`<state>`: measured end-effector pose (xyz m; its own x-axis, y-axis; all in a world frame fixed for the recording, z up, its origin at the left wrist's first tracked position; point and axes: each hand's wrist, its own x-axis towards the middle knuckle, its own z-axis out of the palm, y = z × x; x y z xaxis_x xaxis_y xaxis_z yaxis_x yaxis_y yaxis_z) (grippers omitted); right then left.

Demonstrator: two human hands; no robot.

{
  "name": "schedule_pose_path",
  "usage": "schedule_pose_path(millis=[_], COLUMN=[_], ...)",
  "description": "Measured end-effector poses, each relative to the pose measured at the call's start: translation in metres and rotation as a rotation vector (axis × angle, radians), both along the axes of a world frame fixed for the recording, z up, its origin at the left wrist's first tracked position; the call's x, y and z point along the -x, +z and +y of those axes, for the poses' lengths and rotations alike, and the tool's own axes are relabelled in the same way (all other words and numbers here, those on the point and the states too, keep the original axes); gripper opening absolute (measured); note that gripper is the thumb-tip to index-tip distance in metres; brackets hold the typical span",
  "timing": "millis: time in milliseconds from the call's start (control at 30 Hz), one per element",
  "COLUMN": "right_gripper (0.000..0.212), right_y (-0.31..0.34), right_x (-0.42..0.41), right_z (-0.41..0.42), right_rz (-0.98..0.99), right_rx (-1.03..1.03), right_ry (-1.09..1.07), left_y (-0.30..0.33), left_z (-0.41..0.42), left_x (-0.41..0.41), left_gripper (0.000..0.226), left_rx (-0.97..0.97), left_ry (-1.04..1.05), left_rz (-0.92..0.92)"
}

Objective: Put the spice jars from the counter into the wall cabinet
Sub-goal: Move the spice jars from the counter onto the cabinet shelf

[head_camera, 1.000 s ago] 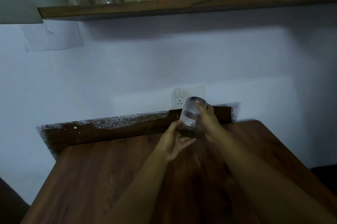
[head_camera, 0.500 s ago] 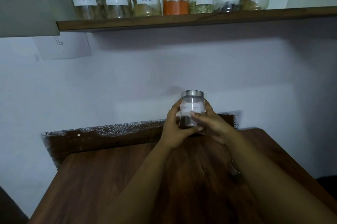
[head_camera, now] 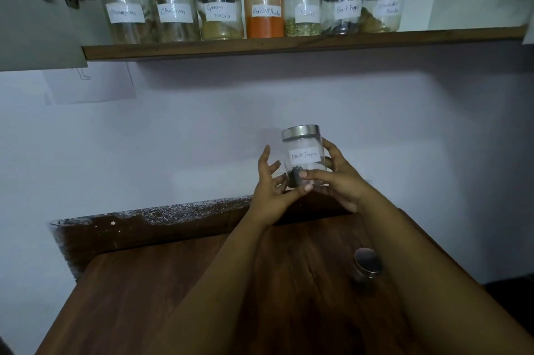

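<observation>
So in the middle of the frame there's a small glass jar (head_camera: 302, 156) with a silver lid and a handwritten "Black Pepper" label, held upright in the air above the wooden counter (head_camera: 179, 297), in front of the pale wall. It's mostly empty, just a little clump of dark peppercorns at the bottom. The right hand (head_camera: 336, 178) grips it, fingers curled round the right side and thumb across the lower front. The left hand (head_camera: 270, 193) is at the jar's lower left with its fingers spread and loose; can't tell if they actually touch the glass. Along the top of the frame the cabinet shelf (head_camera: 289, 44) carries a row of seven labelled jars (head_camera: 248, 5): two silver-lidded ones at the left with brown sticks inside (one reads Cinnamon, the other is too blurry), Garam Masala with tan powder under a dark lid, Red Chilli Powder nearly full of orange, one with greenish seeds, another Black Pepper with a dark lid, and Coriander Powder at the right. Lower right of the frame, one more silver-lidded jar (head_camera: 367, 266) sits on the counter beside the right forearm, contents too dark to see.
</observation>
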<state>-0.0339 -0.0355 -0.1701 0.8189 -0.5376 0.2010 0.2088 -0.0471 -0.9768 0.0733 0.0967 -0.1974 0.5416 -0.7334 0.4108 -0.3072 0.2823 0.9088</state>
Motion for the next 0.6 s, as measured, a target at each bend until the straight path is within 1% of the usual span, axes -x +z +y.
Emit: schedule_pose_path(millis=[67,133,233,367,533,600], right_gripper=[0.088,0.086,0.084,0.092,0.089,0.090], right_y=[0.012,0.023,0.042,0.081,0.134,0.153], right_x=[0.006,0.011,0.019,0.037,0.063,0.072], right_z=[-0.009,-0.018,-0.032,-0.055,-0.083,-0.096], right_rz=[-0.022,-0.032,-0.073,-0.135,-0.247,-0.272], right_rx=[0.025,0.055,0.106,0.230,0.349,0.403], right_ry=[-0.006,-0.026,-0.091,-0.195,-0.320,-0.347], left_y=[0.009,0.020,0.045,0.085,0.137,0.155], left_z=[-0.008,-0.019,-0.038,-0.067,-0.107,-0.125], left_x=[0.006,0.012,0.023,0.035,0.052,0.059], left_gripper=[0.097,0.086,0.078,0.077,0.079,0.080], left_rx=[0.015,0.038,0.092,0.174,0.283,0.318], left_ry=[0.030,0.041,0.030,-0.030,-0.087,-0.074], left_rz=[0.034,0.001,-0.048,-0.116,-0.236,-0.295])
